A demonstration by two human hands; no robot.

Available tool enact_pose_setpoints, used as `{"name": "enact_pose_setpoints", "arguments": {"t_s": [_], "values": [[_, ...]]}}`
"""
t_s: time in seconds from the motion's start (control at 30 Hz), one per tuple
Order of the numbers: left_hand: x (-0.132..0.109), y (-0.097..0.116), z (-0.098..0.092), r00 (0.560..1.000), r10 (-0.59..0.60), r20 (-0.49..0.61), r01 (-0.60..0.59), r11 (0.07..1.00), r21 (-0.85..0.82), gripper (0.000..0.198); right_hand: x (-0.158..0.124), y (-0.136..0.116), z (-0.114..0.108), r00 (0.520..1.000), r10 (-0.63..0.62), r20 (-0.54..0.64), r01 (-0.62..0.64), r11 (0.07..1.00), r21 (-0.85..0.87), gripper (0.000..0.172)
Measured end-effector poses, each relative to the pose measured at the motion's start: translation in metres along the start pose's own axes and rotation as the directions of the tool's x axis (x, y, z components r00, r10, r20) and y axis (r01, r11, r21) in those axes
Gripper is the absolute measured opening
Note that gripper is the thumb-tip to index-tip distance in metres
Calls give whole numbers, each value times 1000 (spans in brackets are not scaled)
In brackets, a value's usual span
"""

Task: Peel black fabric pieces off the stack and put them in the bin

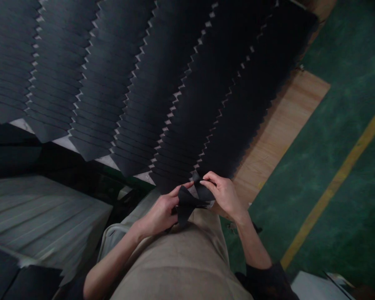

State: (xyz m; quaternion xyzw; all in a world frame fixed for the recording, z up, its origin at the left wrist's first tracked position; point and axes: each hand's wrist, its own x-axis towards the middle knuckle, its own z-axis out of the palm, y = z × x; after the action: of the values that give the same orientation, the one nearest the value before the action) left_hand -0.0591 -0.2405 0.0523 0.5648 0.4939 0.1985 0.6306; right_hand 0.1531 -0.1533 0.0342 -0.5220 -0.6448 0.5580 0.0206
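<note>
Pinching the dark folded material (187,200) now, right fingers (211,176) tips together at its far side, left fingers (176,191) closed on its near side, right at the table (284,121)'s near corner! Beyond my fingers, overlapping dark pieces (175,79) run away in zigzag-edged rows, pale slivers between them. Right of my fingers, bare wood grain, then green floor (346,233) crossed by a yellow line (334,183). Off to their left, a ribbed grey surface (46,212), low in the gloom.

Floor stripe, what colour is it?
The stripe is yellow, seen in the head view.
</note>
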Motion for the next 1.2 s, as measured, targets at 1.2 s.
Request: {"name": "enact_pose_setpoints", "arguments": {"t_s": [1.2], "values": [[12, -2, 6, 1000, -2, -9, 2, 1000, -6, 43, -1, 2, -1, 998, 22, -53, -29, 992, -125, 16]]}}
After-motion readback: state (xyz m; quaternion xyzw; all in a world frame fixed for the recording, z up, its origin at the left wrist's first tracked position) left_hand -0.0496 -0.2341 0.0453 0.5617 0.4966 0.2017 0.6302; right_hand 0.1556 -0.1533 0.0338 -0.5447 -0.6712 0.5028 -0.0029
